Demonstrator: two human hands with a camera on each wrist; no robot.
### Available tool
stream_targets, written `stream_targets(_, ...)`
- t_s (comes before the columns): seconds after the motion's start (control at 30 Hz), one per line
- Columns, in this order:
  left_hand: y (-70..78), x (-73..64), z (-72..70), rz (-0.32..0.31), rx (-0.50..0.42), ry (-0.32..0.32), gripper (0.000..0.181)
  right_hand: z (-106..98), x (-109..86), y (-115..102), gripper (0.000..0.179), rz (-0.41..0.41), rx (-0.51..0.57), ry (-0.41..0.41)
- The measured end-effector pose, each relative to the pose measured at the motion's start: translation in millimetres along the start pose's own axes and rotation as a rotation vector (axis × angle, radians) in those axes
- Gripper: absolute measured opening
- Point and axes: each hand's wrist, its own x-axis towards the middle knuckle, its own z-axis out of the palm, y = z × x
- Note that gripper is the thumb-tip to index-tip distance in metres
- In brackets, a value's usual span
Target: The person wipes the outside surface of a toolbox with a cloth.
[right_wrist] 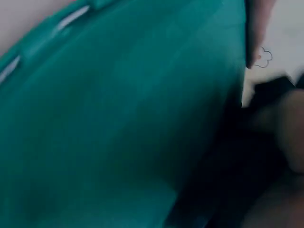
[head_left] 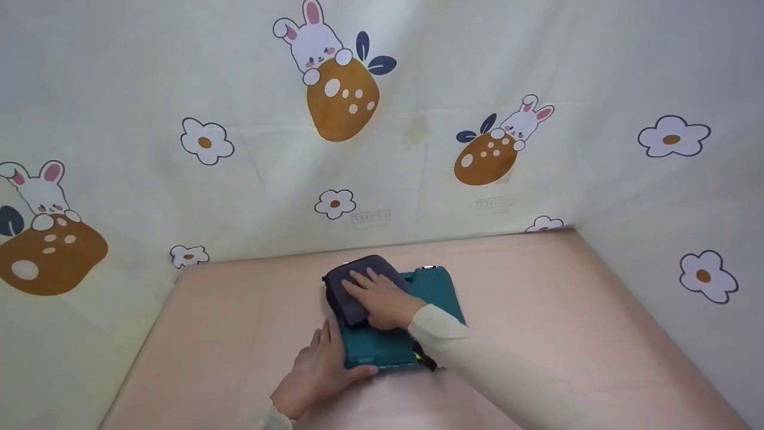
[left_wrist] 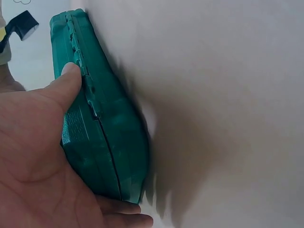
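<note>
A teal hard plastic case lies closed on the table, its hinge-like edge facing the person. On its upper left part sits a dark grey, soft, folded cloth. My right hand rests flat on that cloth with the fingers spread. At the case's near left corner is my left hand, its thumb along the front edge and its straight fingers against the left side. The left wrist view shows that thumb touching the case's ridged edge. In the right wrist view the case top fills most of the picture, and the dark cloth is blurred.
A pale pink tabletop extends around the case. Behind it and at both sides hang light curtains printed with rabbits and flowers. A black strap with a yellow patch hangs beneath the right wrist, over the case's near right corner.
</note>
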Motion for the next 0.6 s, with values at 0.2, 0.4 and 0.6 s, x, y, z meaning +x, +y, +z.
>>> stream_targets(0.2,0.4,0.7,0.5,0.001,0.030,0.009,0.136,5.7,0.2,-2.6,0.079,0.016,-0.055,-0.067)
stream_targets(0.4,0.5,2.3,1.7,0.009,0.036,0.014,0.137,4.9,-3.4,0.1,0.082,0.010,-0.067,-0.058)
stream_targets(0.6,-1.5,2.5,1.8,0.023,0.040,0.043,0.141,6.9,-1.8,0.6,0.082,-0.008,-0.106,-0.040)
